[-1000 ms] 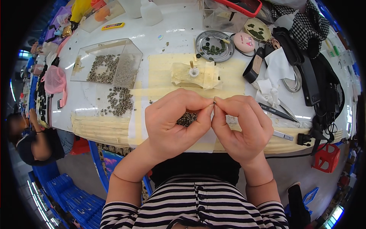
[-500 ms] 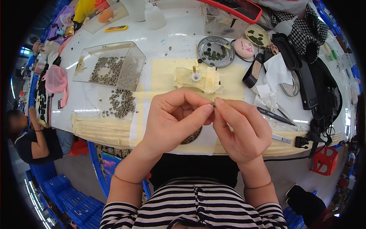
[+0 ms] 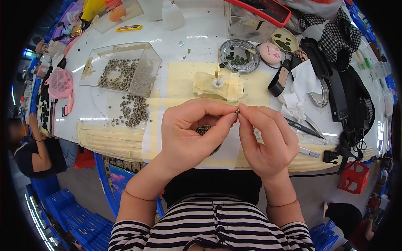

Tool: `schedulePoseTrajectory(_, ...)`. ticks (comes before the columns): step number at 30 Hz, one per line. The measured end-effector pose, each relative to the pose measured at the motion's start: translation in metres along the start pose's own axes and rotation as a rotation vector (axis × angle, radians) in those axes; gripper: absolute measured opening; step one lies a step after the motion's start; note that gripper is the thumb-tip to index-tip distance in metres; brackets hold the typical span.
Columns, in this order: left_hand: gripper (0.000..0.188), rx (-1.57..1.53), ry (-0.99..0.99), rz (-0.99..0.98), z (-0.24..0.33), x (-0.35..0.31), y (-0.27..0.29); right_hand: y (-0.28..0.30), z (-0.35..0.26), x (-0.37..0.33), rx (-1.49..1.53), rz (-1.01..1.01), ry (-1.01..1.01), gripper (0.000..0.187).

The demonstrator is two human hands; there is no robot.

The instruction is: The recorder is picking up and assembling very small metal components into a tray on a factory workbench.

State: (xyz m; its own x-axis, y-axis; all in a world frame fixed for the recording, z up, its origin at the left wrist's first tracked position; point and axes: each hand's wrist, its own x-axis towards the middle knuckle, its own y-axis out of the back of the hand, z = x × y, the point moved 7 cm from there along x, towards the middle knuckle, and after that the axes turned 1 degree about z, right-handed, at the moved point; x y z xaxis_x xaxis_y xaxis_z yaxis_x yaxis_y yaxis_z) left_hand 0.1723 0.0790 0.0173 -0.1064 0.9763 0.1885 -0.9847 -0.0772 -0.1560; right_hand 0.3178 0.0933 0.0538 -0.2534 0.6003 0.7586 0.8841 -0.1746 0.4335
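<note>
A tiny dark metallic piece [image 3: 237,111] shows between my fingertips, too small to name. My left hand [image 3: 184,136] pinches it with thumb and forefinger from one side. From the other side, the thumb and forefinger of my right hand [image 3: 270,138] close on it as well. Beneath my left hand, and mostly covered by it, is a heap of small metal pieces [image 3: 203,129] in a round dish. Just beyond the fingertips stands a taped yellowish block [image 3: 201,87] with a white ring [image 3: 218,83] and a short brownish peg on it.
To the left, a clear bin [image 3: 144,71] holds many small metal pieces, with a loose pile [image 3: 135,112] beside it. A round metal tray [image 3: 256,62] with dark green bits lies far right. Tweezers [image 3: 305,130], black straps [image 3: 335,94] and white cloth [image 3: 305,77] crowd the right.
Both hands still pinch at the same spot, and the small piece shows more plainly between the fingertips. My left fingers have shifted, uncovering part of the heap below. The view has moved slightly.
</note>
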Motion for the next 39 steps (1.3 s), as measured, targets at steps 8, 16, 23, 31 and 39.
schedulePoseTrajectory(8,0.014,-0.089,0.087,0.002,-0.002,0.000,0.000,0.000,-0.002,-0.001,-0.038,-0.007,0.040,0.028)
schedulePoseTrajectory(16,0.011,-0.072,0.076,0.027,-0.002,-0.001,0.001,-0.002,-0.003,-0.002,-0.011,0.008,0.044,0.028)
schedulePoseTrajectory(23,0.008,-0.060,0.041,0.041,0.000,-0.002,0.000,-0.001,-0.003,0.001,0.021,0.022,0.006,0.023)
schedulePoseTrajectory(31,0.009,-0.032,0.023,0.056,0.001,-0.001,0.000,0.000,-0.001,0.002,0.049,0.029,-0.007,0.023)
schedulePoseTrajectory(39,0.015,0.481,-0.411,0.098,0.026,-0.002,-0.004,0.001,0.001,0.000,0.006,0.033,0.016,0.024)
